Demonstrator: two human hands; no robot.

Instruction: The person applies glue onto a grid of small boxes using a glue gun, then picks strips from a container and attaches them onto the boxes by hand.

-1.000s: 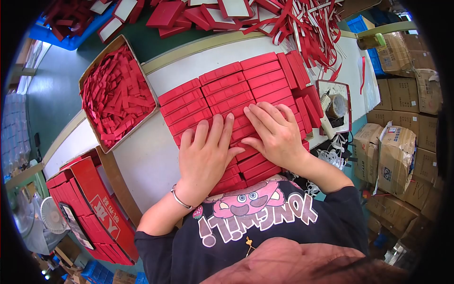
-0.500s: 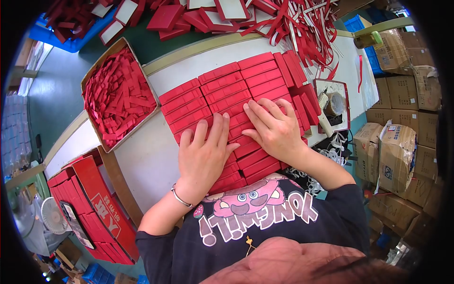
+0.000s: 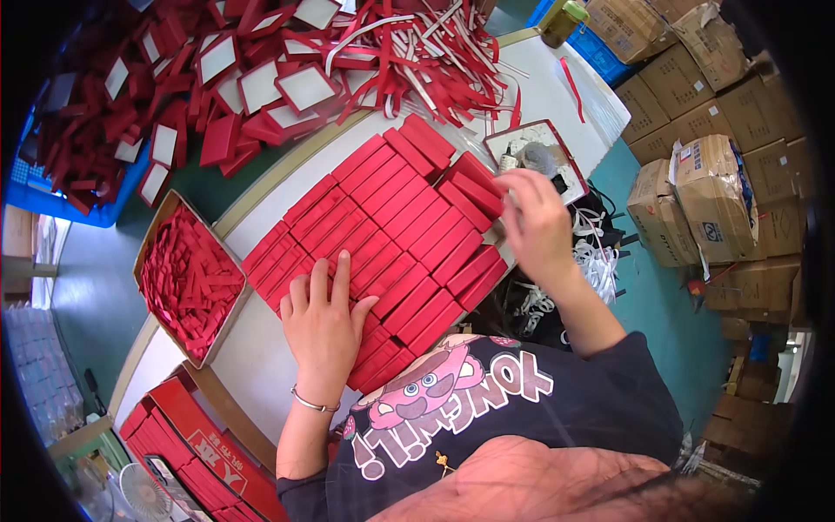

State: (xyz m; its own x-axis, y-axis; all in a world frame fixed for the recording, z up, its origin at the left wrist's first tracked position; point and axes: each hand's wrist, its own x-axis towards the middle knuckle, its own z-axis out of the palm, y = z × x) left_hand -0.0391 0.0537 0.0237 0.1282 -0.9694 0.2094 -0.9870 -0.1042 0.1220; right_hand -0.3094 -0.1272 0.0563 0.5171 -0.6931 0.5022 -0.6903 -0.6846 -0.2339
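Risks first. Near side of the block of red boxes (image 3: pixel 383 228): the shirt (image 3: pixel 557 426) is right up close, so leaning in could nudge the near rows out of line. On top, only the left hand (image 3: pixel 322 331) presses down; a push from the block's right might open gaps between rows. Along that right side, loose red boxes (image 3: pixel 478 185) sit tilted, not square; a knock from the right hand (image 3: pixel 539 226) could tip them, maybe off the surface (image 3: pixel 265 352). Past the block's far right corner, the ribbon heap (image 3: pixel 435 61) lies near enough that a strand might snag.

Fingers: left ones moderately spread, thumb apart, flat on top of the block toward its near left, holding nothing. Right ones bent, at the loose boxes on the block's right; seem to touch one end, but contact is hidden, can't tell if they grip or how wide they are.

Around the block: left of it, a carton (image 3: pixel 163 216) of red strips (image 3: pixel 191 278); right of it, beyond the loose boxes, a shallow tray (image 3: pixel 520 137). Well past its far left, a heap of boxes (image 3: pixel 156 96), some showing white insides.
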